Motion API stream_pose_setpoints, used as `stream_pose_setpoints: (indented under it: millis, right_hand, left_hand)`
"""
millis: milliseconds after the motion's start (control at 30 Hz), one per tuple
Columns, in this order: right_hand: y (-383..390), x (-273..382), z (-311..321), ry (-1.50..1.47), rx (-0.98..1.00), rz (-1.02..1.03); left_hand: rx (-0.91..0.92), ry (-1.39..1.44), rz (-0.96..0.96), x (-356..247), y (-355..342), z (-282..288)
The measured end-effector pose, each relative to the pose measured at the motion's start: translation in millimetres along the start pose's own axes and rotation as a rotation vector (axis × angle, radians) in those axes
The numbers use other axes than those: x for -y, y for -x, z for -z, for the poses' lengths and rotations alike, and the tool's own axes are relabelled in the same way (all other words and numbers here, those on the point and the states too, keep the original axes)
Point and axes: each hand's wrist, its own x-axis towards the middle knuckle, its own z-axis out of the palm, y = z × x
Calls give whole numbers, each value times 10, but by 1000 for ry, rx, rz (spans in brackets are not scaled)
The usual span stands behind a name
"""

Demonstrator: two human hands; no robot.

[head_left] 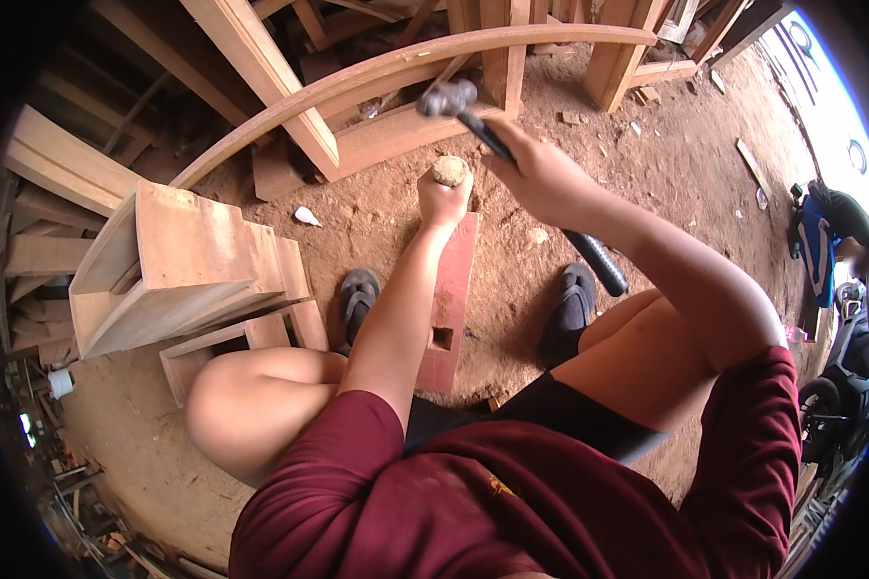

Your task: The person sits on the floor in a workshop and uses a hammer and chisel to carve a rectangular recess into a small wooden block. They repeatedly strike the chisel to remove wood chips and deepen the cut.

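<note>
My left hand (441, 205) is closed round an upright wooden-handled chisel (450, 171). Only the round, battered handle end shows; its blade is hidden under the fist. Beneath that hand lies a reddish wooden plank (462, 265) between my feet, with a rectangular hole (442, 338) cut into its near part. My right hand (543, 181) grips a hammer (596, 261) by its dark handle, up and to the right of the chisel. The hammer's metal head (446, 98) is slightly blurred and sits beyond the chisel's end, apart from it.
A long curved wooden piece (434, 48) spans the far side, among standing wooden frames (386, 140). At left stands a pale wooden piece (193, 241) beside a small frame (232, 343). Wood scraps (647, 95) lie on the dirt floor. A person (845, 217) and a motorbike (845, 376) are far right.
</note>
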Motion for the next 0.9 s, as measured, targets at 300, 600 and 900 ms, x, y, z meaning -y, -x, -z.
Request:
stream_pose_setpoints:
  millis: [300, 600, 900]
  right_hand:
    - [-83, 107, -66, 113, -253, 246]
    - [-82, -146, -381, 550, 121, 12]
    - [41, 1, -341, 620, 329, -111]
  left_hand:
    - [-24, 77, -65, 37, -15, 12]
    - [28, 40, -2, -27, 54, 39]
    - [-16, 25, -131, 107, 72, 9]
